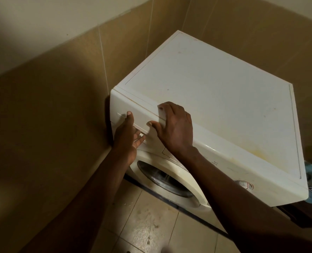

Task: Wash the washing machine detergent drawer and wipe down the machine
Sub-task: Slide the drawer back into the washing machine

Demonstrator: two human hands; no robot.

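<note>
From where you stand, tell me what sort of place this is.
Probably a home laundry corner or bathroom: a front-loading washing machine pushed into a corner of tiled walls, on a stained tiled floor.

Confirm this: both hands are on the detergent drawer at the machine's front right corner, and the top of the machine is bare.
Wrong corner. The head view shows the left hand and right hand on the detergent drawer at the washing machine's front left corner, beside the wall. Its top is bare.
</note>
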